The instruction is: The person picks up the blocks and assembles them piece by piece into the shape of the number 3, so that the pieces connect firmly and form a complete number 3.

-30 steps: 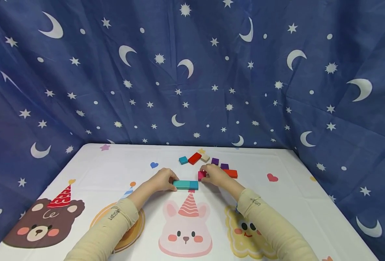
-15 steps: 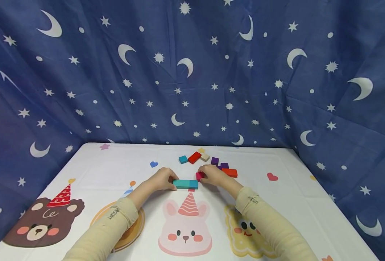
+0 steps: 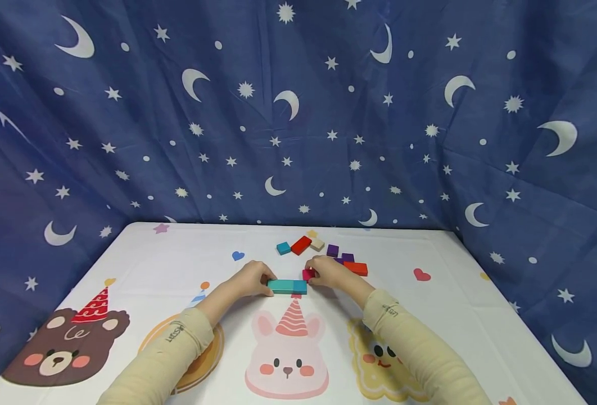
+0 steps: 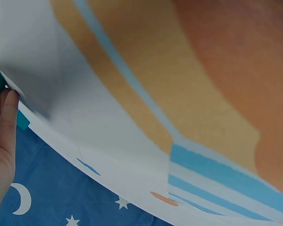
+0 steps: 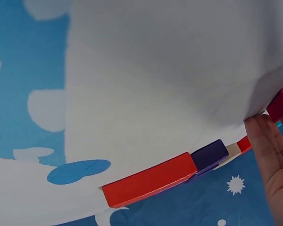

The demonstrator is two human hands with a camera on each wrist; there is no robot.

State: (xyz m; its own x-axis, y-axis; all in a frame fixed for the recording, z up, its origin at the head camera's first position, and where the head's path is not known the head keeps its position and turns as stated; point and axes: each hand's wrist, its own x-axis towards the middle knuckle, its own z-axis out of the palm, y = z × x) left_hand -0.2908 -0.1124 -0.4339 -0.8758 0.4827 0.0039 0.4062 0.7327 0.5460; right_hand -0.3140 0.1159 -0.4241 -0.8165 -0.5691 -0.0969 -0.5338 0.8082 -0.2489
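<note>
Crimson block (image 3: 306,274) is small and straight-edged.

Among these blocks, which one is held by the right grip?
The pink block, just beyond the blue block beside the teal block. It is the only pink one, and the only one seen in the right grip.

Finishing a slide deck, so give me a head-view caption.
Left hand holds a teal block, right hand a crimson block; more blocks lie beyond.
</note>
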